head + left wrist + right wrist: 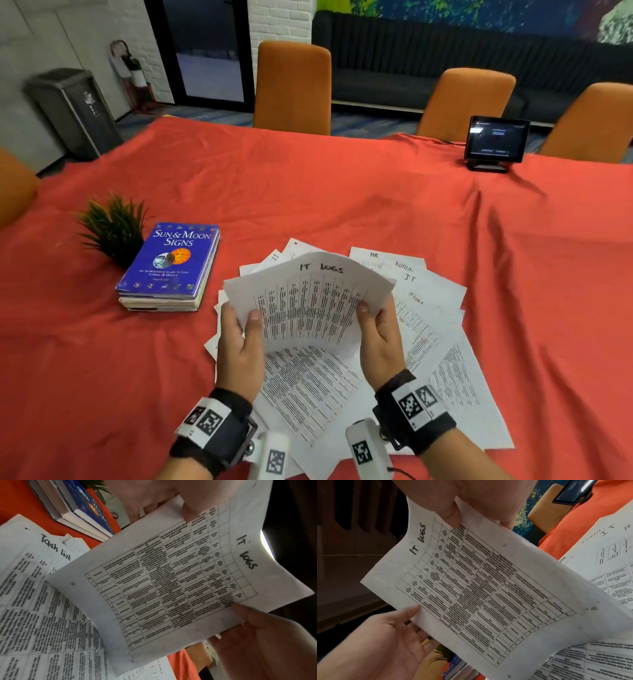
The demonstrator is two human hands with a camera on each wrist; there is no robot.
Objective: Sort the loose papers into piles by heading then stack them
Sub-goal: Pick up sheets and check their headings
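An "IT Logs" sheet [308, 294] is held by both hands [239, 342] [378, 337]; an IT pile must be found next.

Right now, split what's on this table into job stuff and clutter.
Job:
IT Logs sheet, held by left hand and right hand
loose papers
Task List sheet

Clutter:
books
plant
tablet

Around my red-clothed table [308, 192]
A blue "Sun & Moon Signs" book [171, 260] tops a stack beside a small plant [113, 229]; a tablet [496, 138] stands far right.
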